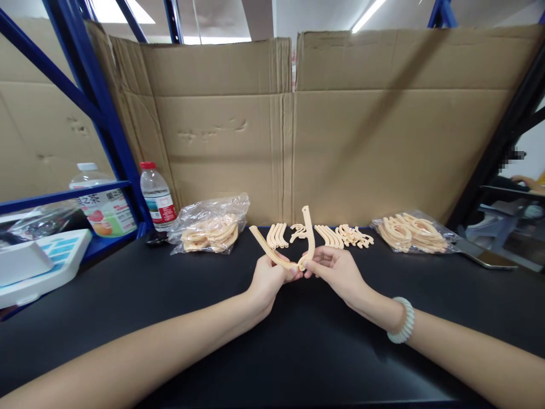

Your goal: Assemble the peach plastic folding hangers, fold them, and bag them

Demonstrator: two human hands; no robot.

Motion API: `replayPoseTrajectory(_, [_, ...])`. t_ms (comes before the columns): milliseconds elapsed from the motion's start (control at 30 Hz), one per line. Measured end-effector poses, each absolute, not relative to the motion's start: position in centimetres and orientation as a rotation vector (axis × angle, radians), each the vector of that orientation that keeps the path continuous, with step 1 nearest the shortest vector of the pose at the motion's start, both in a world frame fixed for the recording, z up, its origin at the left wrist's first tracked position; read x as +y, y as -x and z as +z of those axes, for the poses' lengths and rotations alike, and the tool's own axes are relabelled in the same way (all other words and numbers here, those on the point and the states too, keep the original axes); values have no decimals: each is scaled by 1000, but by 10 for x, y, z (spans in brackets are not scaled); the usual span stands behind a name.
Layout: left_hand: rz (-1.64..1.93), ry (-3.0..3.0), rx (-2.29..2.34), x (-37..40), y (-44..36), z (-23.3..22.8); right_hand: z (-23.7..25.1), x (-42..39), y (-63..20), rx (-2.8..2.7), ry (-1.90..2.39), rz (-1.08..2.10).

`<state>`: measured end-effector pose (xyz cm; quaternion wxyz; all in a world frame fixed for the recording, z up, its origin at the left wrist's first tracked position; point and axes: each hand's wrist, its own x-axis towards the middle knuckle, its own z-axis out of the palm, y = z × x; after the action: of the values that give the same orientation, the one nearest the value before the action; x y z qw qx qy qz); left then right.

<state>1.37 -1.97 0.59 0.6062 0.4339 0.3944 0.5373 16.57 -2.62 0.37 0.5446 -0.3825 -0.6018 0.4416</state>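
Tabletop (293, 352), black, spread beneath the work. Pale coiled band (401, 320) on the right wrist. Just beyond, left hand (269, 278) and right hand (340, 272) close together above the tabletop. Left thumb and fingers closed around the lower end of a pale curved strip (266, 245). Right thumb and forefinger pinched on the lower end of a second strip (310, 238), upright and holed at the top, other fingers loosely curled. Both lower ends together between the fingertips, too small and covered to tell overlap from mere contact. For a clean meeting of the ends, best to hold the left strip steady, move only the right one, grip close to the contact, and check the alignment before any pressing. Better to press gently: thin pieces, likely to flex under a hard twist. Beyond the hands, a row of curved strips (279, 235), hooked pieces (300, 228), more curved strips (329, 236) and a heap of small pieces (353, 236). Farther out, a left bag (236, 205) and a right bag (447, 243), pieces inside both, a red-capped bottle (157, 193) at the left, and cardboard (213, 130) behind everything.
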Motion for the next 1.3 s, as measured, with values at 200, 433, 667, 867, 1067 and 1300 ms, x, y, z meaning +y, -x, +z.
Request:
replayPoseTrajectory(200, [1266, -893, 942, -23, -17, 9, 4, -27, -163, -1396, 915, 1018])
replayPoseTrajectory(433, [1269, -865, 929, -23, -19, 12, 7, -27, -160, -1371, 887, 1002])
replayPoseTrajectory(667, [1168, -1036, 886, -28, -19, 12, 4, -32, -160, -1519, 818, 943])
replayPoseTrajectory(867, [1103, -1222, 803, -29, -15, 9, 4, -31, -163, -1498, 847, 1002])
replayPoseTrajectory(1067, [1104, -1188, 702, -23, -11, 5, 1, -23, -169, -1369, 805, 1089])
replayPoseTrajectory(1300, [1124, -1171, 673, -20, -11, 2, 1, -23, -173, -1370, 783, 1198])
